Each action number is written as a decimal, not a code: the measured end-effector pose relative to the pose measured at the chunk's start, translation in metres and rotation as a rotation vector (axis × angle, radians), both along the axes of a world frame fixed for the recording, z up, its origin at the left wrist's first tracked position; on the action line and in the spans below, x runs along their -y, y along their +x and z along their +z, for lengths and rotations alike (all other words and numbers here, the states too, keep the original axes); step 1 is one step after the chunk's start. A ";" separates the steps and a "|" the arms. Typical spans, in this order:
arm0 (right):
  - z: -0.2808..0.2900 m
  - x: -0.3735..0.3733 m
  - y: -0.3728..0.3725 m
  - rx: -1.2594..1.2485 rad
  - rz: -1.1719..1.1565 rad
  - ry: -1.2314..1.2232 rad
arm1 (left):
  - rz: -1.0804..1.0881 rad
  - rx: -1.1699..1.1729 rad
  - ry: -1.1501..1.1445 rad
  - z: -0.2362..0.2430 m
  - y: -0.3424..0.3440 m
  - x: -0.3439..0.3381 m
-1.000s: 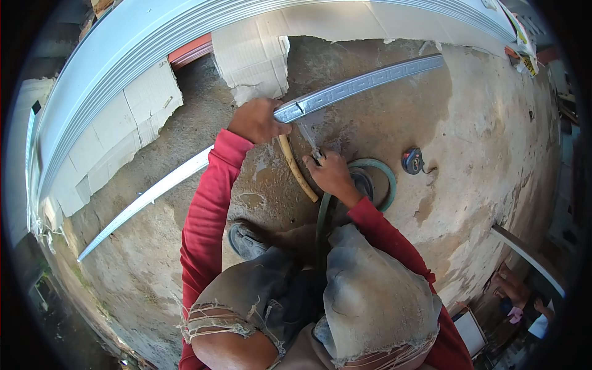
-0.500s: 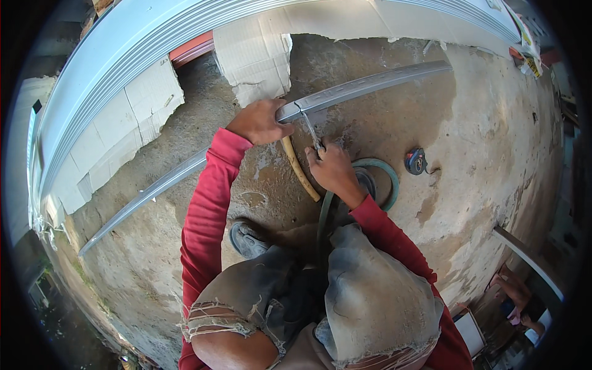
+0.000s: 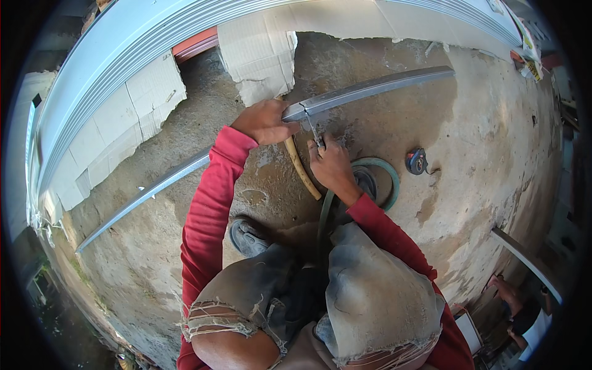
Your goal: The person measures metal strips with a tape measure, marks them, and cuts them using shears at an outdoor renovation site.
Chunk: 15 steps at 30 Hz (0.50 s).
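Observation:
A long grey metal channel (image 3: 376, 86) lies slantwise across the floor, with a dark crosswise cut or line beside my left hand. My left hand (image 3: 266, 122) is closed round the channel just left of that line. From my right hand (image 3: 333, 163) a slim silvery metal tool (image 3: 315, 131) reaches up to the channel at the line. The fingers are closed on the tool; its grip is hidden in them, and I cannot make out its exact kind. Below the channel, between my hands, lies a curved yellowish-brown stick or handle (image 3: 302, 169).
A coiled green hose or strap (image 3: 388, 176) lies right of my right hand. Farther right sits a dark tape measure (image 3: 417, 161). Torn cardboard (image 3: 259, 61) and pale ribbed panels (image 3: 142, 46) line the far side. Another person (image 3: 524, 314) is at the lower right.
Both hands and the channel have shifted slightly to the right. The tool stays at the line on the channel. The other person at the lower right has changed posture.

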State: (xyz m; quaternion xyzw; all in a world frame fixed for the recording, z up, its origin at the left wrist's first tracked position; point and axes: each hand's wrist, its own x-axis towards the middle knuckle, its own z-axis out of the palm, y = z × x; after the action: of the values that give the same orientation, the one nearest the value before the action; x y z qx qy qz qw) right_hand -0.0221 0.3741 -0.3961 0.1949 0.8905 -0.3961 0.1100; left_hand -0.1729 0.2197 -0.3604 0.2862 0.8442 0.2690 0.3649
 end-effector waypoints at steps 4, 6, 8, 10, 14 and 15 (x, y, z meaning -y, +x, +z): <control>-0.008 0.003 0.001 -0.006 -0.032 -0.022 | 0.007 0.001 0.005 0.002 0.001 0.000; -0.011 0.004 0.001 0.034 -0.046 -0.069 | 0.013 -0.012 0.017 0.001 0.002 0.000; -0.012 0.004 0.001 0.023 -0.040 -0.065 | 0.020 -0.024 0.030 -0.002 0.002 0.000; -0.012 0.004 0.001 0.020 -0.054 -0.049 | 0.019 0.003 0.016 -0.005 0.002 0.001; -0.010 0.004 0.001 0.054 -0.043 0.009 | 0.009 -0.026 0.001 -0.017 0.003 0.001; -0.010 0.004 0.002 0.074 -0.026 0.030 | -0.014 -0.042 0.018 -0.020 0.004 0.001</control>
State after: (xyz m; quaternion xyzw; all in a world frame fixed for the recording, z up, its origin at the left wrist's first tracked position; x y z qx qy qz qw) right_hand -0.0201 0.3698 -0.4063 0.2225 0.8891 -0.3767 0.1346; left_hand -0.1692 0.2188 -0.3802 0.3010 0.8472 0.2677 0.3464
